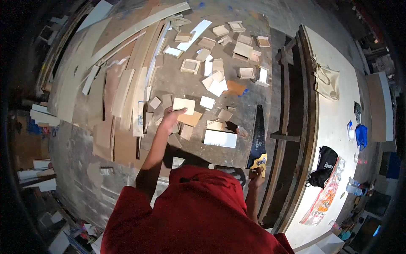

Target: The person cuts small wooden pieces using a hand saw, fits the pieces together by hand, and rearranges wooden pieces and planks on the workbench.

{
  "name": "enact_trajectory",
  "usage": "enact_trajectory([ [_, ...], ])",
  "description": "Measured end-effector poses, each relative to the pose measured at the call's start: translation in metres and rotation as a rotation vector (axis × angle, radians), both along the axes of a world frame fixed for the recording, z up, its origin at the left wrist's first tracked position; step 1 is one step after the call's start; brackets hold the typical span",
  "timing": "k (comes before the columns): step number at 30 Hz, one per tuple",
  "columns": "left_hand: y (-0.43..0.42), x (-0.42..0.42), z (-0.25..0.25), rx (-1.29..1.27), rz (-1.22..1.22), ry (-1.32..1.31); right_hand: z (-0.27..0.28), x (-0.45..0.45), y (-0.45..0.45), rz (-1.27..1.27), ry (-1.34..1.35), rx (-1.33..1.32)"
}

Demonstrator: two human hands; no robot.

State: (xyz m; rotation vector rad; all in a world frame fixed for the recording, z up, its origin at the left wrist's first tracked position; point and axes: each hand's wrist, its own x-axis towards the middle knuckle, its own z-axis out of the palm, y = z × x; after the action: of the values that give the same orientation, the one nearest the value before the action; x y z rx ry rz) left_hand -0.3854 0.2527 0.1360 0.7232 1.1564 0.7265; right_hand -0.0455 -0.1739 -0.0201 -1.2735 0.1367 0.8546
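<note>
Near the middle of the view, my left hand (170, 117) grips a small square wooden board (184, 106) by its lower left side, with the thumb on top. Below and beside that board lie a tan wooden piece (192, 120) and other offcuts. At the right, my right hand (256, 177) is closed on the yellow handle of a hand saw (258, 148). The saw's dark blade points away from me over the worktable. Between my hands lies a white rectangular block (220, 139).
Several small wooden box frames (190, 66) are spread over the far part of the worktable (169, 86). Long boards (122, 95) lie at the left. To the right is a white table (338, 122) with a black bag (325, 163) and a cloth bag (327, 82).
</note>
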Motion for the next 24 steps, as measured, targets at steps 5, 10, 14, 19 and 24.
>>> enact_trajectory([
  [5,-0.025,0.004,0.04,0.014,-0.004,-0.133,-0.029,0.015,-0.009,0.259,-0.448,-0.699],
  [10,-0.052,0.007,0.066,0.041,0.006,-0.199,0.014,0.02,0.002,0.353,-0.613,-0.549],
  [14,-0.069,0.01,0.086,0.043,-0.027,-0.3,0.076,0.053,0.011,0.765,-0.398,-1.221],
  [19,-0.089,0.016,0.11,0.065,-0.165,-0.204,0.228,0.026,0.084,0.59,-0.994,-0.496],
  [24,-0.111,0.037,0.115,0.164,-0.334,-0.164,0.36,-0.083,0.203,0.952,-1.265,0.143],
])
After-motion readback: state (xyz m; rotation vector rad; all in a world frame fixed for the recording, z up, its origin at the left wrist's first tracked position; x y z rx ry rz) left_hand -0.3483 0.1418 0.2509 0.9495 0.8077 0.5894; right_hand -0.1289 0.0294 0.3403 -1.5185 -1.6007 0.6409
